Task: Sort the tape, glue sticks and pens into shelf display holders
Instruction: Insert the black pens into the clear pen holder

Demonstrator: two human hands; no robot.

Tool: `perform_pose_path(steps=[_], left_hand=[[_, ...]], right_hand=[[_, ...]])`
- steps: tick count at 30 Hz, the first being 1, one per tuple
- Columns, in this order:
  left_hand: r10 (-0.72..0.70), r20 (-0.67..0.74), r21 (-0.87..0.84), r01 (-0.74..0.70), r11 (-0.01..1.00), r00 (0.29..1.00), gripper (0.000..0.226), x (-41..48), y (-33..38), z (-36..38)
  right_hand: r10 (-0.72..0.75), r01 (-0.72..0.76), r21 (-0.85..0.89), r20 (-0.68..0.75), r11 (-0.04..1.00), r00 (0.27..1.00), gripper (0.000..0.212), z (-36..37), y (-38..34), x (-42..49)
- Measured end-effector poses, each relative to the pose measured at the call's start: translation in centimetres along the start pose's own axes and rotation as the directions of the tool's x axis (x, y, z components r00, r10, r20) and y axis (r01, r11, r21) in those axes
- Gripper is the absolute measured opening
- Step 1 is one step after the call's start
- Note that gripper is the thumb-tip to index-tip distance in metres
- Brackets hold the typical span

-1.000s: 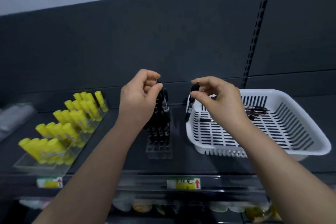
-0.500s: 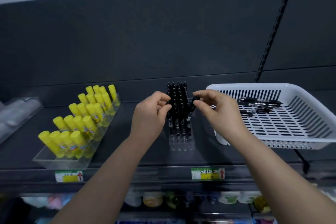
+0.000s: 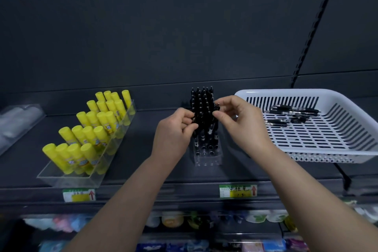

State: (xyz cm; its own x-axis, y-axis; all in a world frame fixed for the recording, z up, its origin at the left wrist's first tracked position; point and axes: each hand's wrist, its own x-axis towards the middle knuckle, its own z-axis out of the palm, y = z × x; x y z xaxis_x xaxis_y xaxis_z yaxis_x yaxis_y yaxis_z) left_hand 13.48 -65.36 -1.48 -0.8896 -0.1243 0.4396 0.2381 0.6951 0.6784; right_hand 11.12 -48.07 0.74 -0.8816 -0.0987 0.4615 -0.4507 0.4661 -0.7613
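Note:
A clear pen holder (image 3: 207, 156) stands mid-shelf, packed with several upright black pens (image 3: 202, 100). My left hand (image 3: 173, 135) pinches the top of a black pen at the holder's left side. My right hand (image 3: 241, 120) pinches the top of another black pen at the holder's right side. Several loose black pens (image 3: 292, 113) lie in a white slotted basket (image 3: 327, 149) on the right. Yellow glue sticks (image 3: 92, 129) stand in rows in a clear tray (image 3: 69, 179) on the left.
A clear plastic holder (image 3: 16, 122) sits at the far left of the dark shelf. Price labels (image 3: 238, 191) hang on the shelf's front edge. A lower shelf holds assorted colourful goods (image 3: 169, 219). A dark back panel rises behind everything.
Both hands have come down and closer together over the pen holder, each lowering a black pen into it. The view has shifted left, so the basket now sits further right.

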Motion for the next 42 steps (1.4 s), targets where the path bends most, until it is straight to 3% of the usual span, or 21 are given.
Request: perform_pose_path(steps=[5,14,20,25,27,29,31,37,42], left_hand=[[-0.067,0.021,-0.005,0.067,0.998,0.998,0.036,-0.1,-0.3,-1.3],[-0.073,0.053,0.13,0.066,0.989,0.996,0.022,-0.3,-1.0,-2.5],[0.021,-0.009,0.135,-0.019,0.991,1.0,0.02,-0.4,-0.5,-3.1],[0.195,-0.089,0.095,-0.187,0.978,0.977,0.02,0.1,1.4,-3.0],[0.219,-0.047,0.112,-0.212,0.971,0.975,0.019,0.6,2.6,-2.4],[0.207,0.034,0.181,-0.21,0.961,0.978,0.019,1.1,4.1,-1.3],[0.194,0.105,0.243,-0.214,0.946,0.975,0.02,1.6,5.5,0.2],[0.209,0.271,0.227,-0.274,0.935,0.94,0.021,3.2,10.7,7.4],[0.076,0.496,0.252,-0.227,0.941,0.865,0.019,5.3,13.1,15.5]], right_hand=[[-0.038,0.043,-0.085,0.063,0.995,0.997,0.019,1.2,-0.4,0.3],[-0.05,0.075,-0.179,0.142,0.981,0.989,0.016,2.3,-0.8,0.5],[0.026,0.031,-0.263,0.208,0.964,0.978,0.019,3.4,0.5,-0.1],[0.024,0.058,-0.329,0.24,0.943,0.971,0.037,1.8,0.3,-0.5],[-0.036,0.137,-0.46,0.223,0.877,0.974,0.026,0.3,0.4,-0.5],[-0.072,0.239,-0.652,0.272,0.72,0.96,0.015,-1.8,0.9,-0.4],[-0.012,0.264,-0.754,0.322,0.602,0.947,0.016,-4.1,2.0,-0.5],[0.203,0.062,-0.793,0.229,0.607,0.952,0.02,-11.5,7.4,-1.1],[0.299,-0.045,-0.808,0.166,0.588,0.94,0.02,-17.5,12.2,-0.9]])
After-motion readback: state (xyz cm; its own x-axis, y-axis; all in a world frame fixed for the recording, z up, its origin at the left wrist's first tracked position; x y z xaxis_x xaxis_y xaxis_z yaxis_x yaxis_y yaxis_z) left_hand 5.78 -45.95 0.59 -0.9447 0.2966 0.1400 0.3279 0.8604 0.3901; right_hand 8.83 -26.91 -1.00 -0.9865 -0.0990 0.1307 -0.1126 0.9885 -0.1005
